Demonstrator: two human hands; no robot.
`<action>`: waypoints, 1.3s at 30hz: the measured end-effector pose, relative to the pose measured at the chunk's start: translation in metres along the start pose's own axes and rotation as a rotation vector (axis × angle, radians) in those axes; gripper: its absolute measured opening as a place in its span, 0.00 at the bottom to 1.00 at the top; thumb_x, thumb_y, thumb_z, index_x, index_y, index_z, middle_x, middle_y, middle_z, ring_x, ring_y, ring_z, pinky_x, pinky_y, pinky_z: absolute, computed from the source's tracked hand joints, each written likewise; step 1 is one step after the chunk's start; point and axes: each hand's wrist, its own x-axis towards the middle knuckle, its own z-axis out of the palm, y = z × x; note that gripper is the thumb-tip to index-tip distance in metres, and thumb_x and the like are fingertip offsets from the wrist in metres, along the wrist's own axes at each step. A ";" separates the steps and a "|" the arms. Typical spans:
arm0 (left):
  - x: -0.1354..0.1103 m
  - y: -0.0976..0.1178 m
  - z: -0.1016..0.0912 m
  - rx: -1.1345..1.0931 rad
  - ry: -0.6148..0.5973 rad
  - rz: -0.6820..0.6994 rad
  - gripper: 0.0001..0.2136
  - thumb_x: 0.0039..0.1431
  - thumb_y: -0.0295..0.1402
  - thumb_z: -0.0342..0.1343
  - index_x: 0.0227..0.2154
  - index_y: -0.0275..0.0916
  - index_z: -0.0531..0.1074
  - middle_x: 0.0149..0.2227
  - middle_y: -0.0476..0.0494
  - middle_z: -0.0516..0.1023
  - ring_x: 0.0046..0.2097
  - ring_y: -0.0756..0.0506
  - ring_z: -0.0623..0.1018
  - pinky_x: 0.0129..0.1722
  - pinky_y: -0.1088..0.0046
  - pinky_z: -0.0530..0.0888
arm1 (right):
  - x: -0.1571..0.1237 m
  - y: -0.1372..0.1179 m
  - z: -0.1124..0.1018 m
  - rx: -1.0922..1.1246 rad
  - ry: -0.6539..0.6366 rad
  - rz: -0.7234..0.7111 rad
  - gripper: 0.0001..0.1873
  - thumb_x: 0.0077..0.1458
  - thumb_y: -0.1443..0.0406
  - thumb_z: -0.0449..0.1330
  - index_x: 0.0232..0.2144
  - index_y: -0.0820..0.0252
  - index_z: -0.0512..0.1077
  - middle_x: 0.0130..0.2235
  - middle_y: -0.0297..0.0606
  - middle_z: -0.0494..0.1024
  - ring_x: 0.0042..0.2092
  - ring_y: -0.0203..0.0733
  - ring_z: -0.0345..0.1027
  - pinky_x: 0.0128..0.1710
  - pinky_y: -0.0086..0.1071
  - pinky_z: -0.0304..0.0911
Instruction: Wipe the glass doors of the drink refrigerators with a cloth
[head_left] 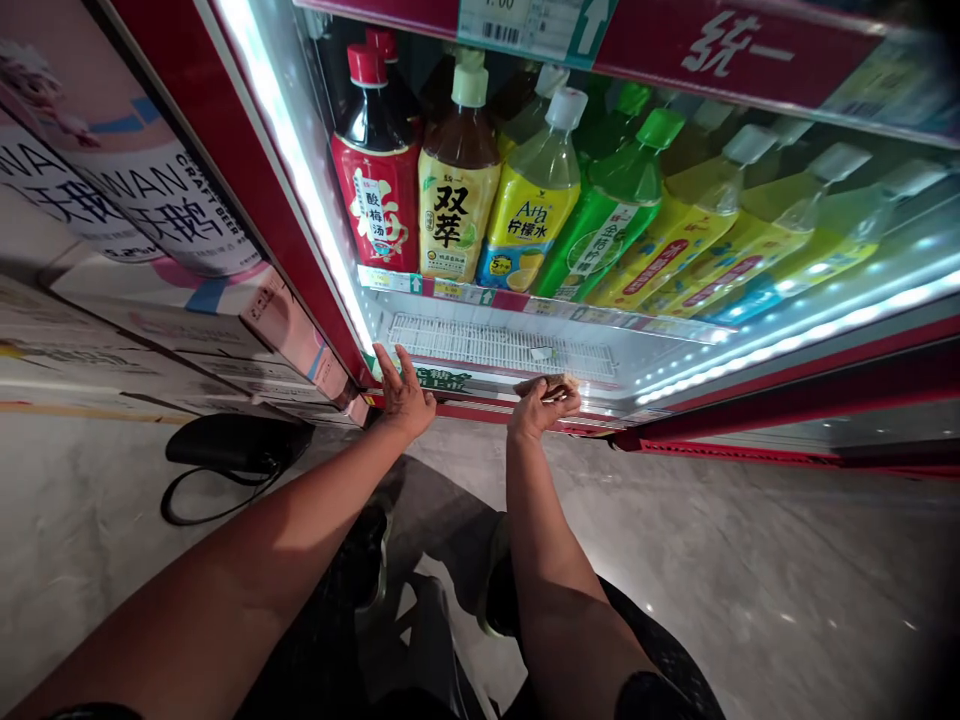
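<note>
My left hand (406, 396) rests with spread fingers on the lower front edge of a lit drinks fridge, over a green label strip (439, 378). In my right hand (543, 408) is a brownish cloth (551, 385), pinched at the same front edge further right. Just behind the hands lies the white wire rack (487, 342) at the fridge bottom, with a small white scrap (541, 353) on it. The cloth's underside is hidden by my fingers.
Above the rack, a shelf holds bottled drinks, among them a red-labelled bottle (375, 190) and a green bottle (611, 220). Beer boxes (225, 330) stand at the left. A black bag (232, 445) with a strap lies on the floor. The fridge door (787, 430) is swung out right.
</note>
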 end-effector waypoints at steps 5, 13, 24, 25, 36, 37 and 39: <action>-0.001 -0.003 0.010 0.035 0.005 -0.011 0.57 0.55 0.28 0.59 0.72 0.33 0.17 0.71 0.26 0.09 0.72 0.28 0.22 0.72 0.46 0.51 | -0.019 -0.001 0.008 -0.022 -0.018 -0.054 0.20 0.52 0.69 0.55 0.48 0.55 0.59 0.58 0.50 0.57 0.66 0.52 0.51 0.68 0.57 0.54; -0.007 -0.001 0.017 0.004 -0.007 -0.022 0.56 0.56 0.28 0.59 0.72 0.35 0.18 0.72 0.27 0.09 0.73 0.31 0.24 0.71 0.49 0.55 | -0.046 -0.029 0.001 0.045 -0.266 -0.249 0.06 0.58 0.65 0.57 0.39 0.54 0.69 0.54 0.45 0.64 0.63 0.50 0.56 0.67 0.58 0.54; -0.007 -0.009 0.011 -0.019 -0.045 0.021 0.54 0.54 0.26 0.59 0.74 0.35 0.25 0.72 0.30 0.09 0.73 0.32 0.22 0.73 0.52 0.50 | -0.035 0.012 -0.002 -0.168 -0.371 -0.570 0.13 0.60 0.68 0.53 0.36 0.52 0.79 0.50 0.43 0.68 0.62 0.51 0.52 0.67 0.55 0.50; -0.007 -0.009 0.011 -0.025 -0.043 0.022 0.54 0.55 0.26 0.59 0.74 0.35 0.25 0.72 0.29 0.10 0.73 0.32 0.22 0.73 0.52 0.49 | -0.037 0.020 -0.001 -0.182 -0.375 -0.596 0.14 0.60 0.69 0.53 0.35 0.52 0.79 0.49 0.43 0.69 0.61 0.51 0.53 0.66 0.54 0.52; -0.010 -0.011 0.007 -0.127 0.027 -0.068 0.56 0.48 0.22 0.63 0.75 0.37 0.34 0.75 0.31 0.18 0.75 0.30 0.29 0.73 0.53 0.48 | -0.037 -0.010 0.018 -0.069 -0.141 -1.095 0.15 0.64 0.72 0.56 0.43 0.50 0.80 0.52 0.44 0.68 0.60 0.49 0.55 0.63 0.49 0.58; -0.009 -0.012 0.007 -0.124 0.021 -0.071 0.55 0.48 0.21 0.62 0.75 0.38 0.35 0.75 0.32 0.19 0.75 0.31 0.29 0.74 0.53 0.47 | -0.040 -0.003 0.019 -0.095 -0.149 -1.097 0.16 0.65 0.72 0.55 0.43 0.51 0.80 0.53 0.45 0.67 0.60 0.49 0.55 0.63 0.49 0.59; -0.009 -0.012 0.005 -0.113 0.002 -0.080 0.54 0.48 0.21 0.62 0.75 0.39 0.36 0.75 0.32 0.19 0.75 0.31 0.29 0.74 0.54 0.46 | -0.046 0.015 0.020 -0.133 -0.197 -1.099 0.17 0.65 0.72 0.54 0.45 0.51 0.81 0.53 0.46 0.67 0.60 0.50 0.53 0.61 0.49 0.60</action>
